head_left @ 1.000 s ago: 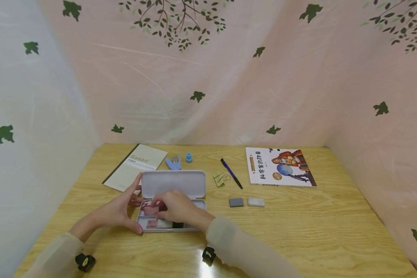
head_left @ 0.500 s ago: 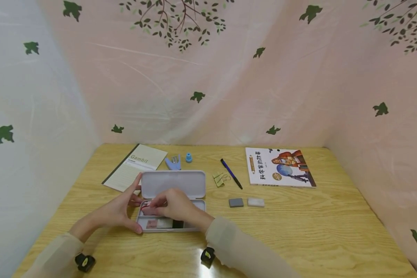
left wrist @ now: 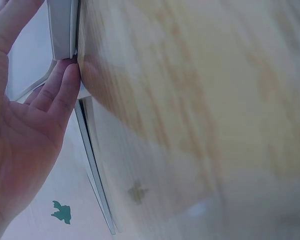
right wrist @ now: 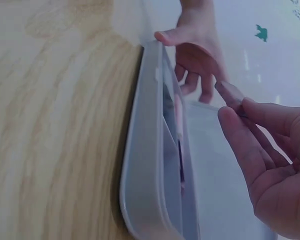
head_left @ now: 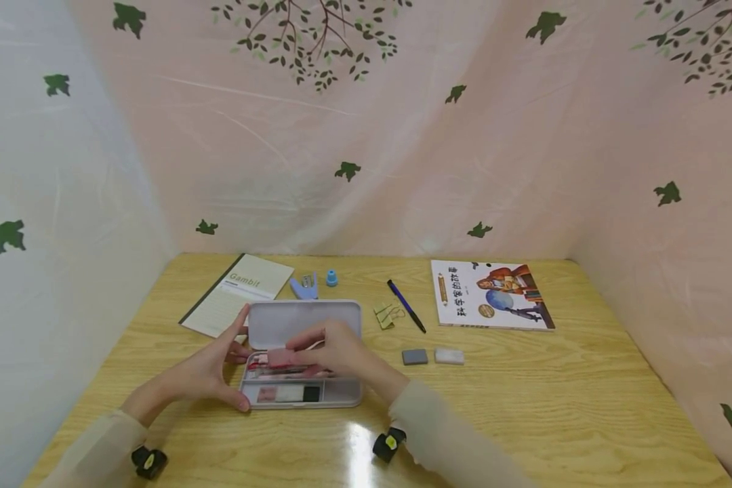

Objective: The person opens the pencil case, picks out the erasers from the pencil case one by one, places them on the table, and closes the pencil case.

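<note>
Pinching a small pink eraser [head_left: 280,356] between thumb and fingertips, my right hand [head_left: 337,352] holds it just above the upper compartment of the open pencil case [head_left: 341,393], a little left of the middle of the head view. The eraser's long side runs left to right, in line with the case and with the red and pink pens lying in that compartment. It sits on the left end of my right hand, between my two hands, with the right one plainly the nearer, since it has the grip.

My left hand [head_left: 210,369] braces the case's left end: thumb on the near corner, index finger up along the edge of the raised lid [head_left: 305,320], fingers fairly straight and pressing, not wrapped around anything. In the left wrist view a fingertip [left wrist: 66,75] meets the case's corner.

The lower compartment holds a pinkish piece, a white one and a black one side by side.

Further out on the wooden table [head_left: 524,407], right of the case, lie a grey eraser [head_left: 415,356] and a white eraser [head_left: 449,356]. Toward the upper middle sit a pen [head_left: 406,305] and a binder clip [head_left: 385,315]; a notebook [head_left: 238,293] lies upper left, a picture book [head_left: 490,294] upper right.
</note>
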Tool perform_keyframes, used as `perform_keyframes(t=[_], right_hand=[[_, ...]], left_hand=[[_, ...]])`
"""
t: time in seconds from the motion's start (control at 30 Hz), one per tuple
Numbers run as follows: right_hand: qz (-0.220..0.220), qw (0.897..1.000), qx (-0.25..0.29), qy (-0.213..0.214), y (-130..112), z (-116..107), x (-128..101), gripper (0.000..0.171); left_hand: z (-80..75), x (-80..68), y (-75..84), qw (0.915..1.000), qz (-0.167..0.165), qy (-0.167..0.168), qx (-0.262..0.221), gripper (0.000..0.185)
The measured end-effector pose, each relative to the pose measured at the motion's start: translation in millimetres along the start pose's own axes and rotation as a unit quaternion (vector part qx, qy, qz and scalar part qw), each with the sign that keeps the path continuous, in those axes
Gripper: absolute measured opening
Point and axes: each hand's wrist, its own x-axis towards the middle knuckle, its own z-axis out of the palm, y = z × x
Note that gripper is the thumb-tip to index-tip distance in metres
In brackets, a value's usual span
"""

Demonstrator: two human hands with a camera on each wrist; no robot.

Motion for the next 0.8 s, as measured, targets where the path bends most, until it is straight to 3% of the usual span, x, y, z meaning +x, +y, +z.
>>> perform_keyframes(t=[0.4,0.8], right_hand=[[-0.003,0.998,0.051,0.027,7,-84,-51,0.029],[0.018,0.997,0.013,0.08,30,-174,-118,0.039]], left_hand=[[0.4,0.3,0.7,1.0,0.008,0.002,-0.004,0.15],[1.2,-0.8,0.2,0.9999,0.014,0.005,0.003,0.15]])
